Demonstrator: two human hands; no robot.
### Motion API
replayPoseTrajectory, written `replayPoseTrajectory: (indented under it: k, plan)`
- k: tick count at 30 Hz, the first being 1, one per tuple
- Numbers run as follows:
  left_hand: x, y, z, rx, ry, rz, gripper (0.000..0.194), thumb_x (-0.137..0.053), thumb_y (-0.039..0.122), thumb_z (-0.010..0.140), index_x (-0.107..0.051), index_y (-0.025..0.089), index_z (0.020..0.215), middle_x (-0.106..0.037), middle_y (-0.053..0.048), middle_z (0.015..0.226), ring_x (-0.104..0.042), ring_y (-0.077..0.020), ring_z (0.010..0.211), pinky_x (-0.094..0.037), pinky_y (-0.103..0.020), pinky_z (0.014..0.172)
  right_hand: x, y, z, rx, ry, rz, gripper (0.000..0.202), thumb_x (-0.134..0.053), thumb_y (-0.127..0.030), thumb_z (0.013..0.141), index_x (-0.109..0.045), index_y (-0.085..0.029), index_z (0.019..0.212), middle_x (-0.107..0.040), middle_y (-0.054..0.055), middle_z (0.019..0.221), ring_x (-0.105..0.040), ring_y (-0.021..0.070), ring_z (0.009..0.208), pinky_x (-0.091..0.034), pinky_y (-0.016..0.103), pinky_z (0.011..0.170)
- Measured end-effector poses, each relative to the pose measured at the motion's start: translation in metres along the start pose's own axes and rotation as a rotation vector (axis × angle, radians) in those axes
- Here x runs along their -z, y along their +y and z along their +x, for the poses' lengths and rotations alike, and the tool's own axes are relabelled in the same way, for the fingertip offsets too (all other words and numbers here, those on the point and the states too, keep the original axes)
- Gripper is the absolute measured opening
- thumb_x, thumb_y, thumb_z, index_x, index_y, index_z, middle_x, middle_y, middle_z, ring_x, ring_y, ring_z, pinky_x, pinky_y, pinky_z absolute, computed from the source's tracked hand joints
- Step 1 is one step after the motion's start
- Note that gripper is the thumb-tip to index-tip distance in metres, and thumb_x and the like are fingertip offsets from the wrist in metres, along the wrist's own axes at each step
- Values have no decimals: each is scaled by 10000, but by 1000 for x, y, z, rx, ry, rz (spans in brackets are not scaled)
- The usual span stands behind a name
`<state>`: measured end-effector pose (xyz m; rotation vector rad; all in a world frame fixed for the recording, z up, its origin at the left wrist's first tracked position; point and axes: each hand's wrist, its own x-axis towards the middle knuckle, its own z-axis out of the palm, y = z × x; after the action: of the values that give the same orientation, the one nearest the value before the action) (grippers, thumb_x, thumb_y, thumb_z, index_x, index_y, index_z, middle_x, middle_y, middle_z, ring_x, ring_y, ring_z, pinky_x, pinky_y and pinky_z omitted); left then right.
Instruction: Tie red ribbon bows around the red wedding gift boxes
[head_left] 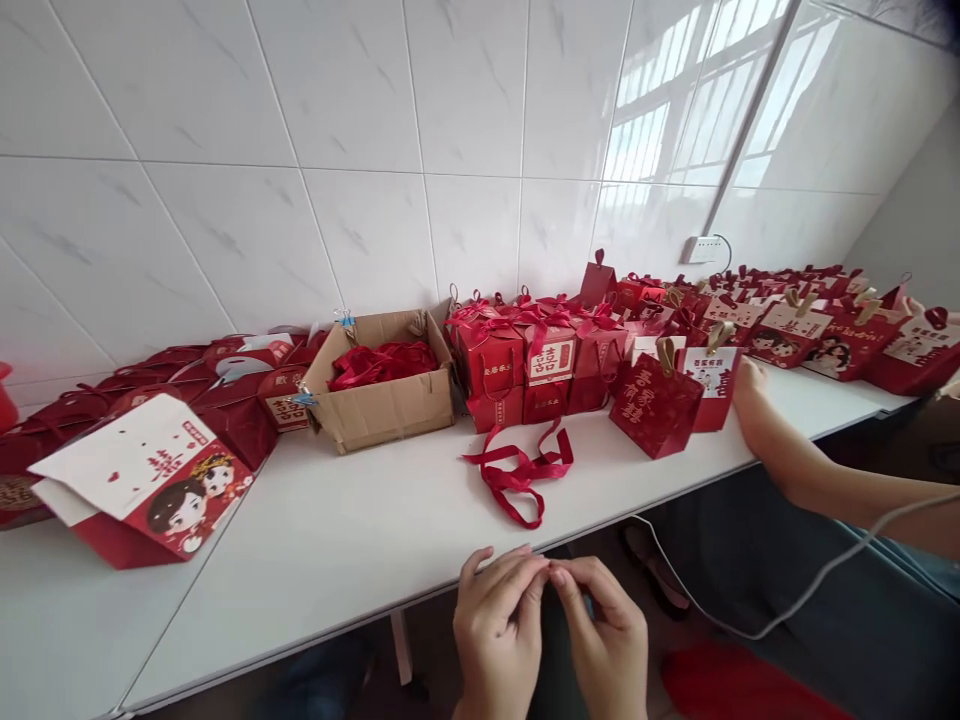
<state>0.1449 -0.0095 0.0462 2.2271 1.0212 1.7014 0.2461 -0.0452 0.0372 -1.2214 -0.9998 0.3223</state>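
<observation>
Just off the table's front edge, my left hand [501,625] and my right hand [602,630] meet at the fingertips. Both are closed in a pinch, thumbs against forefingers. Whatever lies between the tips, if anything, is too small or hidden to make out. Beyond them on the white tabletop [360,530] lies a loose, looped red ribbon [517,475]. Behind the ribbon stand red gift boxes [491,365] with ribbon bows on top. Left of these is an open cardboard box [394,405] with red ribbons [382,363] heaped inside.
At the left, a red-and-white gift box [169,480] lies tilted before a pile of red boxes [240,405]. A co-worker's arm [810,480] reaches onto the table at the right, beside a small red box [656,405]. A pale cable [832,575] hangs before that person.
</observation>
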Motion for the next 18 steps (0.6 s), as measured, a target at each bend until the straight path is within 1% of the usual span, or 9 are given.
replayPoseTrajectory:
  k: [3, 5, 6, 8, 9, 11, 13, 15, 18]
  plan:
    - [-14, 2, 22, 62, -187, -120, 114, -623, 170, 841, -712, 240, 857, -775, -14, 814, -731, -194, 779, -537, -349, 841, 14, 6, 13, -118, 74, 21, 217, -679, -372, 806, -718, -191, 692, -682, 44, 678, -628, 168, 636, -511, 248, 608]
    - [-24, -3, 49, 189, -309, -195, 89, -619, 244, 850, -695, 218, 887, -761, -40, 854, -715, -192, 805, -554, -304, 760, 23, 11, 20, -243, 134, 70, 274, -679, -439, 796, -721, -179, 719, -658, 42, 660, -600, 162, 620, -496, 251, 587]
    - [-32, -8, 65, 259, -307, -184, 138, -602, 270, 859, -681, 201, 948, -750, -62, 885, -706, -197, 822, -553, -304, 749, 28, 15, 23, -299, 171, 99, 299, -680, -466, 789, -724, -173, 742, -644, 38, 650, -584, 156, 609, -486, 248, 572]
    - [-53, -20, 97, 342, -286, -50, 173, -583, 279, 859, -666, 176, 970, -732, -101, 955, -692, -210, 829, -543, -331, 766, 36, 22, 27, -371, 243, 150, 327, -691, -489, 775, -730, -165, 778, -621, 30, 636, -557, 141, 591, -471, 239, 554]
    - [-65, -27, 112, 379, -313, 25, 167, -592, 269, 848, -670, 173, 960, -726, -116, 984, -692, -224, 854, -536, -348, 783, 40, 25, 28, -379, 265, 171, 325, -701, -486, 767, -734, -163, 783, -619, 29, 638, -551, 136, 589, -468, 235, 552]
    - [-89, -39, 134, 402, -335, 50, 118, -695, 223, 751, -687, 151, 844, -733, -137, 941, -699, -259, 882, -526, -356, 782, 45, 31, 27, -357, 268, 217, 304, -727, -468, 749, -741, -165, 767, -616, 30, 634, -545, 129, 578, -467, 232, 544]
    - [-109, -48, 145, 426, -351, 38, 120, -716, 217, 714, -662, 114, 687, -732, -107, 793, -714, -253, 834, -517, -328, 733, 46, 35, 25, -321, 238, 283, 279, -753, -448, 725, -749, -169, 742, -615, 32, 626, -546, 129, 556, -461, 232, 512]
    - [-121, -52, 151, 441, -339, -5, 228, -595, 249, 809, -639, 89, 652, -707, -61, 711, -716, -227, 822, -499, -302, 685, 45, 36, 21, -310, 224, 347, 260, -784, -430, 693, -755, -174, 726, -633, 44, 644, -559, 136, 542, -458, 238, 483]
    - [-123, -52, 161, 476, -285, -127, 238, -510, 240, 869, -619, 119, 697, -698, -54, 703, -708, -178, 712, -491, -252, 616, 41, 33, 16, -355, 293, 386, 256, -819, -414, 652, -758, -178, 728, -675, 66, 670, -590, 156, 535, -463, 255, 462]
